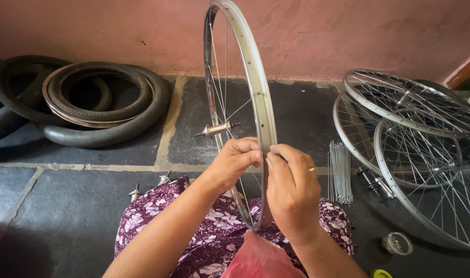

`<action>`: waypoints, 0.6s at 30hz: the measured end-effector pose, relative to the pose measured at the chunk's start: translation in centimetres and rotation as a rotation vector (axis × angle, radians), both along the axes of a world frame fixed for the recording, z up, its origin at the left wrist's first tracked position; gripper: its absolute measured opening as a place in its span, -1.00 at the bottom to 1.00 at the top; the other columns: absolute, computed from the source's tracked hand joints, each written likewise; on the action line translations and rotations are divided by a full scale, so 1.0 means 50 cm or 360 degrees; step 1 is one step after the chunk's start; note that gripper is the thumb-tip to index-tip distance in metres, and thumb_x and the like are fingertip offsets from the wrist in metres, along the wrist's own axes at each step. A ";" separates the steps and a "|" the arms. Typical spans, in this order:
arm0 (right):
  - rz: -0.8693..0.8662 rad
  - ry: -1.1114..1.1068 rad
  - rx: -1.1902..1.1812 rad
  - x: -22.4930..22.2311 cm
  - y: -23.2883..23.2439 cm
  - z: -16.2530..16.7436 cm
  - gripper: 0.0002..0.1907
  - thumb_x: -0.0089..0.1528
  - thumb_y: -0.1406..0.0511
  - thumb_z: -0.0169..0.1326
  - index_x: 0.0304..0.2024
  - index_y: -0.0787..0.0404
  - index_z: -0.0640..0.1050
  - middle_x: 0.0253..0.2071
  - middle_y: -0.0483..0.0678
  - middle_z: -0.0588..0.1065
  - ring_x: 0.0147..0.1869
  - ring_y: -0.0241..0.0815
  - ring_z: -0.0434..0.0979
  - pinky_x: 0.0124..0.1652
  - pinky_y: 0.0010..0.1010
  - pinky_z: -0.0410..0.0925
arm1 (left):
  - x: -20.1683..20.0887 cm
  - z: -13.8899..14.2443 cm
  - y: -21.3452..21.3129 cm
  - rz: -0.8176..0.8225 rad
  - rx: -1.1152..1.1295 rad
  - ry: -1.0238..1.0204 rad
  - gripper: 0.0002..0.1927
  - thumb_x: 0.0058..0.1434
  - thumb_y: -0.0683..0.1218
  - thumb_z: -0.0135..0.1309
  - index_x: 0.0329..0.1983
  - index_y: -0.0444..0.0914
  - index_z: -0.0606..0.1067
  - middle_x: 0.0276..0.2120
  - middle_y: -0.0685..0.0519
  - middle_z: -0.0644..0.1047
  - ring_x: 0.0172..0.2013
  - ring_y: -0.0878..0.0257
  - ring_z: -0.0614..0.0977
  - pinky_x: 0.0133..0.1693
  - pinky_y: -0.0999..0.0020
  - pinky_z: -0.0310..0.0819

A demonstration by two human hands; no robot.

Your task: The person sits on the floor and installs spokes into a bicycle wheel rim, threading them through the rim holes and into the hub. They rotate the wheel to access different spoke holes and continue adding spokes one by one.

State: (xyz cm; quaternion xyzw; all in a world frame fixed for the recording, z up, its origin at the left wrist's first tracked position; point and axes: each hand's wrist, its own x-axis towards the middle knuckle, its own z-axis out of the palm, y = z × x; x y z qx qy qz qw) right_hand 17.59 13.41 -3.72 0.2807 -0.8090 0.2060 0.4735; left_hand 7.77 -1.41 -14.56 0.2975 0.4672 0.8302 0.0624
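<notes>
While upright on lap, wheel rim (255, 77) pinched by both hands (266, 172).

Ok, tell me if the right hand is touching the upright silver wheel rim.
Touching: the head view shows the right hand fingertips pressed on the upright silver wheel rim.

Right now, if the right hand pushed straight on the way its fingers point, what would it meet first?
The right hand points left, fingertips already on the upright wheel rim. Just past the rim comes the left hand, apparently touching it; depth is unclear.
</notes>
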 end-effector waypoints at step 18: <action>-0.0030 0.0066 0.0012 -0.002 -0.009 -0.004 -0.77 0.17 0.56 0.21 -0.12 0.37 0.54 -0.06 0.05 0.49 -0.02 0.05 0.56 -0.06 -0.21 0.44 | 0.015 0.011 -0.002 -0.0008 0.0051 -0.0130 -0.85 0.33 -0.10 0.22 -0.14 -0.28 0.59 -0.32 0.16 0.56 -0.28 0.41 0.50 -0.16 0.44 0.41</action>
